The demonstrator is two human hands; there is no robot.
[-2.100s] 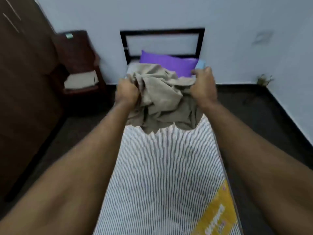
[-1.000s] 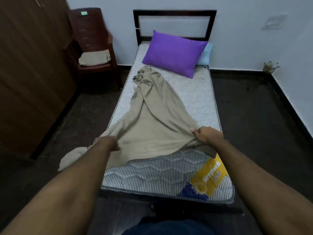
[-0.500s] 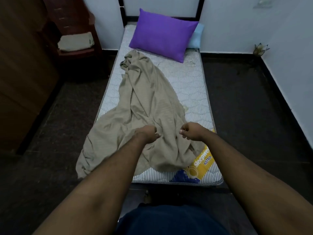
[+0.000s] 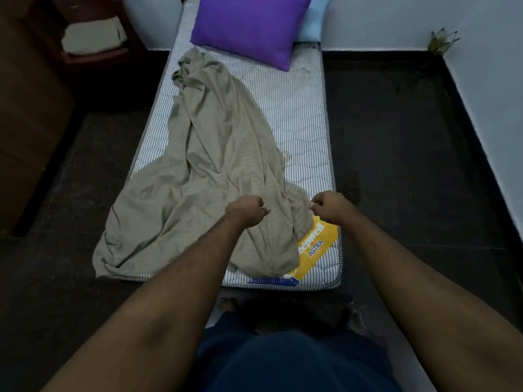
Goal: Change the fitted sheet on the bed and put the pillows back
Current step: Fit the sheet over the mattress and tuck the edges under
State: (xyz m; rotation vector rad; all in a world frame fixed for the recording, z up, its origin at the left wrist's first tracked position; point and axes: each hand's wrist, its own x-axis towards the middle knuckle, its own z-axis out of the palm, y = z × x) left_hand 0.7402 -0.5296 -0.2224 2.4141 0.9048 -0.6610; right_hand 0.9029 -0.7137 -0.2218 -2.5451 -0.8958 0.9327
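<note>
Sheet, beige, lies crumpled along the left and middle of the bare striped mattress. It runs as a narrow bunched strip from near the purple pillow down to the foot end, where it widens. Its lower left part spills over the mattress's left edge toward the dark floor.

Left hand: fingers curled, resting on the sheet near the foot end, cloth gathered under it; it grips the sheet. Right hand: fingers curled at the sheet's right edge, thumb and fingertips drawn together. The fabric meets the knuckles, so it appears to pinch the edge, though the pinch itself is hidden. The two hands are close together, a fold of sheet between them.

Yellow label on the mattress's near right corner, partly covered by the sheet. Light blue pillow behind the purple one, at the head end. Brown chair to the left of the bed, a folded pale cloth on its seat.
</note>
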